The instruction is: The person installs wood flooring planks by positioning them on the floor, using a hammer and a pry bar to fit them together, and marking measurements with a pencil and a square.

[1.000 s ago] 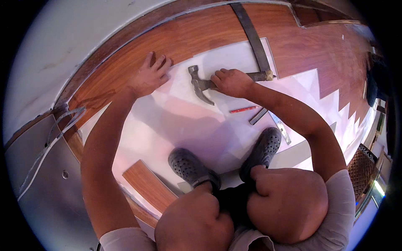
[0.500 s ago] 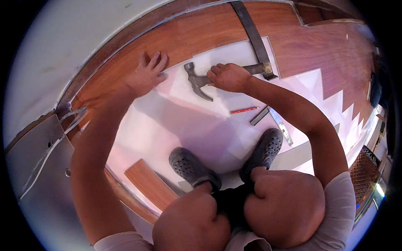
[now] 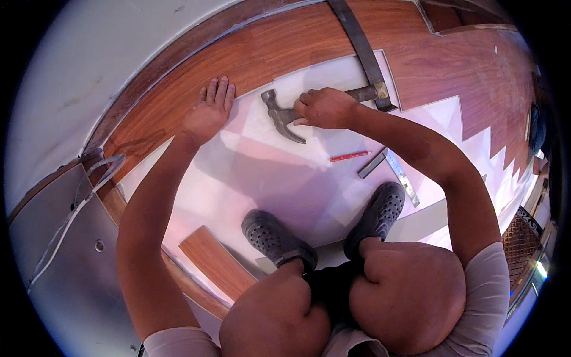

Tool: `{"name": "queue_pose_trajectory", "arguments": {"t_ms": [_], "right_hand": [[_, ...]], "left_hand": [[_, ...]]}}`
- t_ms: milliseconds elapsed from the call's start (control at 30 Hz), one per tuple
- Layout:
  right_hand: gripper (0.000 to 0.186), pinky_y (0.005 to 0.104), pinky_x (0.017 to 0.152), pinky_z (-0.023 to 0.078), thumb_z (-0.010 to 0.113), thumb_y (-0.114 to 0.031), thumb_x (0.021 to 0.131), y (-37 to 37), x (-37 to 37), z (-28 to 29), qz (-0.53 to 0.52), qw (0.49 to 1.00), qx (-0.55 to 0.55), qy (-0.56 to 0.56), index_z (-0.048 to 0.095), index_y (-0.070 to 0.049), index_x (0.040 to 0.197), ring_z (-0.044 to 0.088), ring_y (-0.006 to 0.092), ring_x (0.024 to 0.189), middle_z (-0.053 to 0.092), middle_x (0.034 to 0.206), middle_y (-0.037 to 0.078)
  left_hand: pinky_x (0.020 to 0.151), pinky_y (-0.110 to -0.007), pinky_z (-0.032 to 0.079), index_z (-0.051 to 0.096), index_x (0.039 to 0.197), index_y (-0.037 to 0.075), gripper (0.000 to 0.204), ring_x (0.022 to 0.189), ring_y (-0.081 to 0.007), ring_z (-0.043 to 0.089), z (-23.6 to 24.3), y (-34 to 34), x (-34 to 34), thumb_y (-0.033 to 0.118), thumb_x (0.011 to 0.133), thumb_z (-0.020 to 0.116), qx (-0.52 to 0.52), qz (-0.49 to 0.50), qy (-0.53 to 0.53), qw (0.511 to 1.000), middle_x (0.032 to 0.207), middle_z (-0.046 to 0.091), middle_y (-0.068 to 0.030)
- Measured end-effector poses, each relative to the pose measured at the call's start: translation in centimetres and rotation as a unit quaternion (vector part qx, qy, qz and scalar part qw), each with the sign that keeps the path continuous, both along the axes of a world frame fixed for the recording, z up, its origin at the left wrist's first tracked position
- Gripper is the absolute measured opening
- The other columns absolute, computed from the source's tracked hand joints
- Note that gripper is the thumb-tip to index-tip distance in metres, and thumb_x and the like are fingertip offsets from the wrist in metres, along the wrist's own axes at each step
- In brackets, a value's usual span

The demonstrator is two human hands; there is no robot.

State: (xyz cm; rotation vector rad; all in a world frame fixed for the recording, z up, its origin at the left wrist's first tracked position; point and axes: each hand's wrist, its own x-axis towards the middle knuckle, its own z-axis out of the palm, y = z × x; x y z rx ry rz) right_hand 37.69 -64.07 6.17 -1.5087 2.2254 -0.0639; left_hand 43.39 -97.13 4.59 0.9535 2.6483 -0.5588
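Note:
My left hand (image 3: 209, 110) lies palm down with straightened fingers at the edge of the laid wood-look planks (image 3: 256, 50). My right hand (image 3: 324, 108) grips a claw hammer (image 3: 278, 116), held sideways with its head to the left. The handle's far end is beside the bent lower end of a long dark metal bar (image 3: 358, 41), which crosses the planks toward the wall. Below my right hand, a red pencil (image 3: 348, 156) and a square with a metal blade (image 3: 401, 175) rest on the white underlay (image 3: 267, 178).
My grey clogs (image 3: 270, 235) stand on the underlay beside a loose plank piece (image 3: 214, 262). A grey panel (image 3: 71, 250) with a looped cable (image 3: 80, 205) is at the left. A white wall (image 3: 101, 71) borders the floor. Stepped plank edges (image 3: 488, 113) run to the right.
My left hand's fingers have come closer together and lie straighter. My right hand and the hammer have shifted slightly left and up from a second ago.

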Motion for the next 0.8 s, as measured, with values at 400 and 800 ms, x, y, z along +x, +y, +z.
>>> {"name": "queue_pose_trajectory", "arguments": {"t_ms": [400, 800], "right_hand": [[0.046, 0.0465, 0.078, 0.057, 0.047, -0.050, 0.101, 0.2, 0.2, -0.4, 0.026, 1.000, -0.003, -0.013, 0.056, -0.005, 0.102, 0.069, 0.0345, 0.093, 0.065, 0.095, 0.015], [0.046, 0.0469, 0.077, 0.056, 0.048, -0.049, 0.101, 0.0, -0.4, -0.7, -0.017, 0.999, -0.040, -0.015, 0.057, -0.004, 0.099, 0.068, 0.0341, 0.092, 0.065, 0.093, 0.015]], "left_hand": [[0.110, -0.056, 0.045, 0.035, 0.149, -0.009, 0.059, 0.143, -0.0470, 0.039, -0.9, -0.1, 0.2, 0.013, 0.096, 0.050, 0.032, -0.001, 0.023, 0.999, 0.156, 0.033, -0.0319], [0.110, -0.057, 0.044, 0.035, 0.150, -0.009, 0.058, 0.143, -0.0475, 0.038, -1.0, -0.2, 0.2, 0.012, 0.097, 0.048, 0.028, 0.015, 0.018, 0.999, 0.159, 0.029, -0.0319]]}}
